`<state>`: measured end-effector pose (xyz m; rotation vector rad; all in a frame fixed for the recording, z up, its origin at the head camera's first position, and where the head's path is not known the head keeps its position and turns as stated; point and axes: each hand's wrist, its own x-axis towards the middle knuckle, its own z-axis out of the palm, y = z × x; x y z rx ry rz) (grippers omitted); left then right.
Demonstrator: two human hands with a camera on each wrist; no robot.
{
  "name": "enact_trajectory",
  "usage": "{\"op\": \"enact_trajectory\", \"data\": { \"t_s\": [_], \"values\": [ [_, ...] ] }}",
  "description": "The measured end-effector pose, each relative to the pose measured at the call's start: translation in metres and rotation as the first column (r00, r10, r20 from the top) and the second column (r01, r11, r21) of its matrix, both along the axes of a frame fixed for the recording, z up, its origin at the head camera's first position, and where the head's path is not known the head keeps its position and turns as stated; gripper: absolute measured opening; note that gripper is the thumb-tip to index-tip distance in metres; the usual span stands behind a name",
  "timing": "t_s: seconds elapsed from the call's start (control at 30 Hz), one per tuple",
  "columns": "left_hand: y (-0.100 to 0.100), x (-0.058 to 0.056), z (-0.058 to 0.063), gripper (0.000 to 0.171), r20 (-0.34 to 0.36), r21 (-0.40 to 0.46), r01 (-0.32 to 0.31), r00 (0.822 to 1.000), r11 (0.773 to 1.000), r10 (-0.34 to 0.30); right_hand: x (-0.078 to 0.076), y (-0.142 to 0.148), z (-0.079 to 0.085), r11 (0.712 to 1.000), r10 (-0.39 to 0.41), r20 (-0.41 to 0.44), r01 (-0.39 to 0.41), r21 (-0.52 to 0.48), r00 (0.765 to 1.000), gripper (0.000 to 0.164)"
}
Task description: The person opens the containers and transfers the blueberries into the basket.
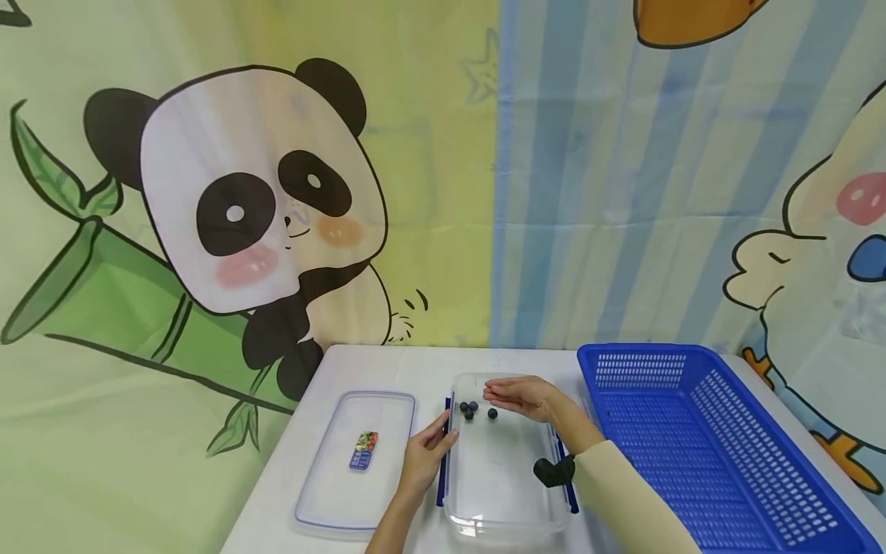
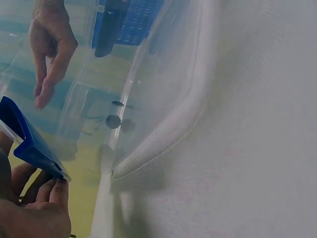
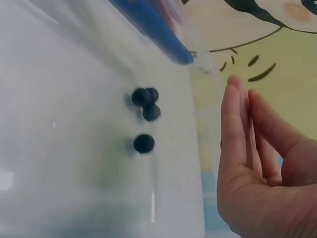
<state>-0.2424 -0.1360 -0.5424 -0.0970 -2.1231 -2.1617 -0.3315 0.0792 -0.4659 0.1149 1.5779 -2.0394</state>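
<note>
A clear plastic container (image 1: 508,477) with blue side latches stands on the table. Several blueberries (image 3: 144,143) lie in it towards the far left: a touching cluster and one apart. My left hand (image 1: 424,455) grips the container's left side at the blue latch (image 2: 37,144), fingertips against the latch's edge. Over the far end of the container hangs my right hand (image 1: 522,398), its fingers straight and together and the thumb close to them. No thing shows between them in the right wrist view (image 3: 262,163).
Left of the container lies a clear lid (image 1: 325,481) with a blue rim and a small colourful label (image 1: 363,450). A large blue basket (image 1: 681,431) stands at the right. Behind the white table (image 1: 429,369) hangs a printed curtain (image 1: 443,192).
</note>
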Motion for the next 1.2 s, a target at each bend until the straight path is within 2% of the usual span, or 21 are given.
{"op": "enact_trajectory", "data": {
  "t_s": [0.1,0.13,0.33,0.43,0.53,0.7,0.77,0.87,0.93,1.0,1.1,1.2],
  "values": [
    [0.004,-0.005,-0.010,0.048,0.000,0.003,0.006,1.000,1.000,-0.006,-0.001,-0.004,-0.010,0.998,-0.046,0.008,0.046,0.047,0.999,0.033],
    [0.006,-0.005,-0.009,0.048,0.006,0.004,0.012,1.000,1.000,-0.012,-0.001,-0.003,-0.013,0.996,-0.060,0.009,0.059,0.069,0.998,0.032],
    [0.008,0.008,0.012,0.048,0.025,-0.017,0.031,0.999,0.999,-0.031,0.005,-0.005,-0.022,0.981,-0.097,-0.019,0.098,0.165,0.995,0.030],
    [0.009,0.012,0.016,0.050,0.029,-0.035,0.023,0.999,0.999,-0.022,0.008,-0.011,-0.026,0.978,-0.100,-0.037,0.105,0.180,0.994,0.030],
    [0.010,0.012,0.010,0.050,0.039,-0.031,0.025,0.999,0.999,-0.023,0.013,-0.015,-0.030,0.969,-0.128,-0.050,0.136,0.209,0.991,0.028],
    [0.011,0.005,-0.009,0.050,0.046,-0.005,0.025,0.999,1.000,-0.024,0.016,-0.013,-0.028,0.945,-0.180,-0.064,0.191,0.265,0.982,0.029],
    [0.009,0.001,-0.016,0.050,0.036,-0.007,0.010,0.999,1.000,-0.010,0.015,-0.012,-0.027,0.940,-0.189,-0.070,0.201,0.276,0.979,0.028],
    [0.005,-0.002,-0.018,0.051,0.005,-0.033,-0.008,1.000,0.999,0.008,0.014,-0.016,-0.027,0.935,-0.220,-0.075,0.232,0.269,0.973,0.028],
    [0.003,-0.004,-0.018,0.052,-0.010,-0.034,-0.008,1.000,0.999,0.007,0.016,-0.021,-0.028,0.927,-0.278,-0.075,0.288,0.240,0.958,0.028],
    [0.000,-0.005,-0.016,0.052,-0.013,-0.040,-0.009,1.000,0.999,0.008,0.020,-0.030,-0.028,0.904,-0.367,-0.066,0.372,0.208,0.928,0.029],
    [-0.006,-0.007,-0.009,0.052,-0.016,-0.040,-0.014,1.000,0.999,0.013,0.026,-0.047,-0.028,0.855,-0.500,-0.034,0.500,0.136,0.865,0.031],
    [-0.010,-0.008,0.003,0.051,-0.037,-0.047,-0.024,0.999,0.999,0.022,0.028,-0.062,-0.028,0.799,-0.601,0.029,0.600,0.046,0.799,0.034]
  ]
}}
